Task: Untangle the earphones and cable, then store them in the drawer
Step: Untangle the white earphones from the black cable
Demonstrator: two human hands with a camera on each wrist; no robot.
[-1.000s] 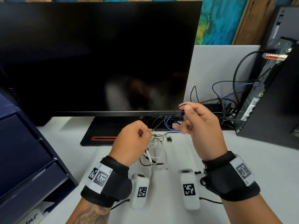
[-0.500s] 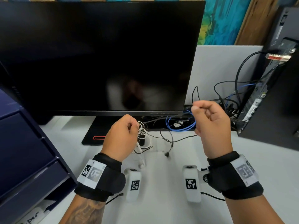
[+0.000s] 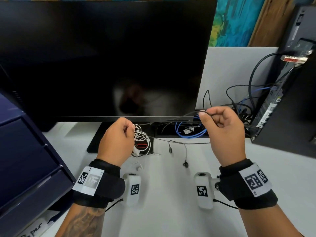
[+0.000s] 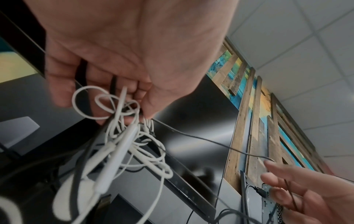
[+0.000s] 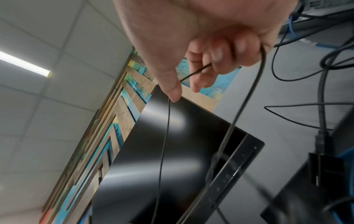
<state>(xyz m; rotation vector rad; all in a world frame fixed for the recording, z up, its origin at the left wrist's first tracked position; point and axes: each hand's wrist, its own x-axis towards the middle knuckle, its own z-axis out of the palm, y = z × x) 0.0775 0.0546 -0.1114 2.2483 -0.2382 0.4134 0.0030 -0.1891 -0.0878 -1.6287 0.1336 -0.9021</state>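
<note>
At the far left of the head view stands a dark blue drawer unit (image 3: 25, 159), its drawer fronts closed, on the white surface (image 3: 171, 219). Right of it, lower centre-left, the left hand (image 3: 116, 142) is raised above the surface with its fingers curled — its grip holds the tangle of white earphones (image 3: 142, 139), whose loops hang down in front of the monitor's base. In the left wrist view the same white loops (image 4: 122, 144) bunch at the fingertips (image 4: 145, 97), and an inline remote hangs among them, blurred. One white earbud (image 3: 139, 167) lies on the surface below the tangle.

A thin black cable (image 3: 171, 119) runs from the tangle up and right to the right hand (image 3: 222, 134), centre-right of the frame. Its grip is narrow: thumb and forefinger pinch the cable, the other fingers curled round it, as the right wrist view shows (image 5: 210, 53). From that hand the black cable (image 5: 166, 136) drops in two strands across the dark screen. Lower strands sag over the surface, with a small connector (image 3: 170, 150) and a black earbud (image 3: 185, 164) hanging between the two hands.

Behind stands a black monitor (image 3: 102, 57), switched off. At the right edge is a black computer tower (image 3: 290, 108) — with black and blue leads (image 3: 188, 132) massed beside it.
</note>
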